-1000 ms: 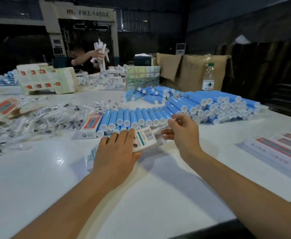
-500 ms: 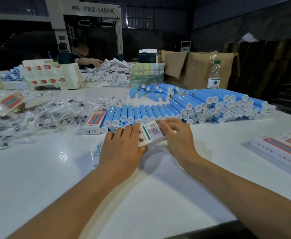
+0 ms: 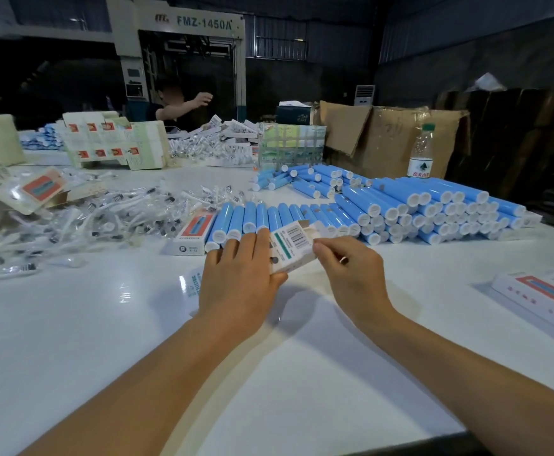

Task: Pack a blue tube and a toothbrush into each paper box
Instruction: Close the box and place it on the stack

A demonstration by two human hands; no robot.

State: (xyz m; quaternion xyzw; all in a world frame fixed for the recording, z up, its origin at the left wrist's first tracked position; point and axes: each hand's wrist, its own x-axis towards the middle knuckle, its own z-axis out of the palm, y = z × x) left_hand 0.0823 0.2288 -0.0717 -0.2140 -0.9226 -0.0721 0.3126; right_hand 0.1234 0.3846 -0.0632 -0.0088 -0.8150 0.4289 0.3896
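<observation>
My left hand (image 3: 239,281) holds a white paper box (image 3: 291,248) with a barcode and green stripe, tilted up off the white table (image 3: 104,340). My right hand (image 3: 348,271) pinches the box's far end, where the flap stands open. Just behind lies a row of blue tubes (image 3: 262,218) with white caps, and a bigger stack of blue tubes (image 3: 433,209) sits to the right. Wrapped toothbrushes (image 3: 81,222) lie heaped at the left. Whether anything is inside the held box is hidden.
A packed box (image 3: 193,235) lies beside the tube row. Finished boxes (image 3: 545,294) lie at the right edge. A water bottle (image 3: 420,153), cardboard cartons (image 3: 377,136) and flat box sheets (image 3: 111,143) stand at the back, where another person (image 3: 173,106) works.
Both hands lifted the box slightly and tilted its far end up; my right hand shifted from over the end to pinching at the flap. The person at the back raised a hand.
</observation>
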